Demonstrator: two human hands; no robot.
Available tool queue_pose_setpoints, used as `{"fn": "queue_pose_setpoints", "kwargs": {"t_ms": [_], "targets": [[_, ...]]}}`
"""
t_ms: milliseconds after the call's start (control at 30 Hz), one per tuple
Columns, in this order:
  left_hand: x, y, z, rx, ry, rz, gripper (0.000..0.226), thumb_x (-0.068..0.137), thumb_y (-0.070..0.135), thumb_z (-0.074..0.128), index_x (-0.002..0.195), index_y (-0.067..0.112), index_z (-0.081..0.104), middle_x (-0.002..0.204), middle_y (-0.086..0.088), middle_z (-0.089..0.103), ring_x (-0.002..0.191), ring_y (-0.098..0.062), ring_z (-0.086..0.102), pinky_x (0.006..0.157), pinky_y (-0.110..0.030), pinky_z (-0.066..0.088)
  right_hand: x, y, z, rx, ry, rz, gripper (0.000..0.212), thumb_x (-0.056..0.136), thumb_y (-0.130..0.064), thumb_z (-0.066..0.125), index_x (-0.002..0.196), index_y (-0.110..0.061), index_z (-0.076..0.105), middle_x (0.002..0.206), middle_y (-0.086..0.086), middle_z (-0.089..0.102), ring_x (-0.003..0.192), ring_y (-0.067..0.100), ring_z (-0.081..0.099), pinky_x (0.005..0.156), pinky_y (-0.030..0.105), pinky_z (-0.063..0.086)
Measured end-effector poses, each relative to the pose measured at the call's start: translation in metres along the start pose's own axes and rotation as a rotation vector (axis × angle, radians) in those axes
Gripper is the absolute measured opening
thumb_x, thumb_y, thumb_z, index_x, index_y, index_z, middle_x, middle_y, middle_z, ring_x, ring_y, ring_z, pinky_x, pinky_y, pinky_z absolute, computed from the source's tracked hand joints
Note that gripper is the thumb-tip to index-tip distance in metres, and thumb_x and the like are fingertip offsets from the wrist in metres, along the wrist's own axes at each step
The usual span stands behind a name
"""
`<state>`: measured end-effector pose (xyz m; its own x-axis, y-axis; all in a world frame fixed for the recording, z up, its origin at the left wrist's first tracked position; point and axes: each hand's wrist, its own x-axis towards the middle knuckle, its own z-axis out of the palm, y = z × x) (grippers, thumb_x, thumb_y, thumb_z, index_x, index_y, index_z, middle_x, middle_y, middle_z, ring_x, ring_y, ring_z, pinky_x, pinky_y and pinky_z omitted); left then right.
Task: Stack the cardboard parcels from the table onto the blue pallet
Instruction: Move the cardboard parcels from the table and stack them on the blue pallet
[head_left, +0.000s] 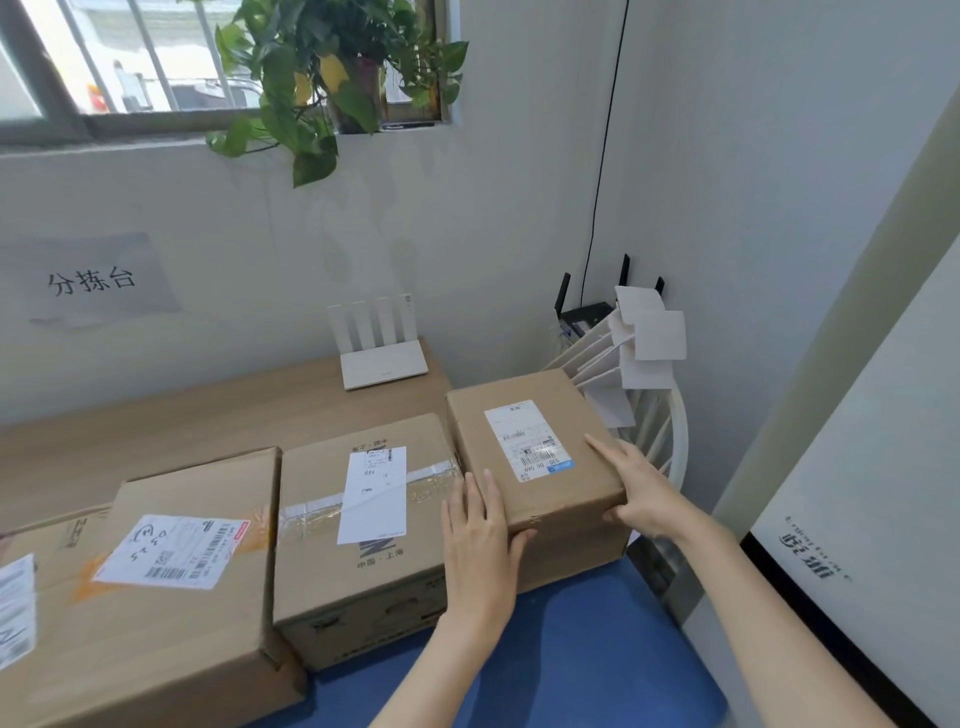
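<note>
Watching the head cam from my desk. The one I'm working is the small brown cardboard parcel (571, 540) at the right end of the row. It's hard up against the taped mid-size cardboard carton (363, 525) on its left, with its base at the far edge of the flat blue pallet (597, 649). I can't tell if its weight is fully down yet or the hands are carrying it.

The left hand (480, 540) is flat against the parcel's left side, fingers (478, 493) straight and pointing away, thumb laid over the near edge. The right hand (639, 488) sits on the near right corner, fingers (608, 449) straight along the top, thumb on the near face. So nothing is clenched. It's a squeeze between two flat palms, which I reckon makes sense: a box with plain matte walls has no handle, and side pressure also lets me square it up to its neighbour.

The corners look crisp, and the white shipping label (530, 439) on top is smooth paper. The carton beside it has shiny, wrinkled clear tape. Further left, the big scuffed cardboard box (182, 597) has orange tape. The wooden table (208, 415) behind holds a white plastic router (382, 353).
</note>
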<state>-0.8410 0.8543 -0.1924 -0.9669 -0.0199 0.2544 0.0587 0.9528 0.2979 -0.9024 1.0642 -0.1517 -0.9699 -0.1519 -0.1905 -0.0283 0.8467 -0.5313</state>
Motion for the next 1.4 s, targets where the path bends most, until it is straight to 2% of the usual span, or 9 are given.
{"fn": "queue_pose_setpoints", "kwargs": {"t_ms": [267, 400, 467, 533, 667, 767, 867, 1000, 1400], "targets": [[-0.004, 0.001, 0.006, -0.02, -0.022, -0.026, 0.09, 0.069, 0.045, 0.08, 0.14, 0.002, 0.044, 0.137, -0.019, 0.052, 0.129, -0.033, 0.049, 0.1, -0.043, 0.044, 0.0, -0.003, 0.005, -0.056, 0.006, -0.016, 0.105, 0.078, -0.001, 0.07, 0.152, -0.038, 0.007, 0.155, -0.003, 0.012, 0.128, 0.026, 0.04, 0.101, 0.039, 0.045], [-0.008, -0.004, 0.0, -0.108, -0.115, 0.025, 0.091, 0.09, 0.036, 0.061, 0.153, 0.014, -0.001, 0.16, -0.014, 0.006, 0.148, -0.028, 0.005, 0.118, -0.038, 0.007, 0.0, -0.003, 0.001, -0.041, -0.043, -0.013, 0.117, 0.069, -0.022, 0.084, 0.152, -0.039, 0.004, 0.158, -0.006, 0.001, 0.139, 0.027, 0.028, 0.111, 0.045, 0.035], [-0.008, -0.01, -0.01, -0.138, -0.173, 0.049, 0.091, 0.091, 0.036, 0.056, 0.152, 0.021, -0.01, 0.161, -0.008, -0.008, 0.148, -0.023, -0.007, 0.118, -0.037, -0.002, -0.002, -0.004, -0.002, -0.02, -0.064, -0.003, 0.119, 0.065, -0.037, 0.086, 0.152, -0.037, 0.005, 0.16, -0.004, -0.005, 0.144, 0.028, 0.018, 0.116, 0.047, 0.026], [-0.005, -0.016, -0.024, -0.164, -0.215, 0.064, 0.089, 0.088, 0.036, 0.055, 0.153, 0.023, -0.004, 0.161, -0.004, -0.004, 0.148, -0.02, -0.003, 0.12, -0.039, 0.0, -0.006, -0.009, -0.004, 0.012, -0.06, 0.007, 0.116, 0.065, -0.051, 0.082, 0.153, -0.036, 0.007, 0.161, -0.002, -0.006, 0.146, 0.027, 0.013, 0.117, 0.046, 0.021], [0.006, -0.025, -0.06, -0.177, -0.243, 0.082, 0.068, 0.086, 0.028, 0.049, 0.148, 0.018, 0.024, 0.153, -0.001, 0.031, 0.14, -0.021, 0.027, 0.115, -0.035, 0.018, -0.012, -0.03, -0.009, 0.086, 0.079, 0.006, 0.095, 0.073, -0.064, 0.067, 0.151, -0.035, 0.02, 0.161, -0.004, 0.003, 0.147, 0.022, 0.013, 0.115, 0.047, 0.021], [0.014, -0.036, -0.087, -0.196, -0.204, 0.035, 0.048, 0.09, 0.02, 0.044, 0.138, 0.017, 0.042, 0.135, -0.002, 0.053, 0.126, -0.024, 0.045, 0.105, -0.034, 0.028, -0.012, -0.056, -0.01, 0.085, 0.209, -0.028, 0.073, 0.084, -0.058, 0.06, 0.147, -0.033, 0.033, 0.159, -0.002, 0.017, 0.146, 0.02, 0.018, 0.113, 0.048, 0.024], [0.018, -0.055, -0.114, -0.198, -0.16, -0.004, 0.038, 0.095, 0.026, 0.043, 0.132, 0.018, 0.05, 0.123, 0.001, 0.062, 0.116, -0.019, 0.054, 0.1, -0.035, 0.037, -0.012, -0.092, -0.008, 0.05, 0.393, -0.072, 0.051, 0.091, -0.04, 0.059, 0.139, -0.023, 0.047, 0.148, 0.001, 0.041, 0.135, 0.021, 0.038, 0.105, 0.042, 0.036], [0.018, -0.094, -0.159, -0.229, -0.078, -0.044, 0.035, 0.096, 0.029, 0.045, 0.128, 0.018, 0.053, 0.119, 0.004, 0.064, 0.109, -0.017, 0.058, 0.094, -0.035, 0.043, -0.011, -0.153, 0.003, 0.069, 0.54, -0.103, 0.043, 0.09, -0.024, 0.058, 0.132, -0.019, 0.053, 0.137, 0.003, 0.052, 0.124, 0.024, 0.047, 0.094, 0.037, 0.041], [-0.098, -0.302, -0.305, -0.081, 0.141, -0.187, 0.057, 0.094, 0.042, 0.052, 0.146, 0.024, 0.035, 0.149, 0.007, 0.039, 0.139, -0.012, 0.028, 0.109, -0.035, 0.026, -0.054, -0.39, 0.14, 0.198, 0.313, -0.353, 0.054, 0.089, -0.033, 0.06, 0.138, -0.018, 0.045, 0.137, 0.006, 0.051, 0.128, 0.026, 0.044, 0.093, 0.04, 0.041]]}}
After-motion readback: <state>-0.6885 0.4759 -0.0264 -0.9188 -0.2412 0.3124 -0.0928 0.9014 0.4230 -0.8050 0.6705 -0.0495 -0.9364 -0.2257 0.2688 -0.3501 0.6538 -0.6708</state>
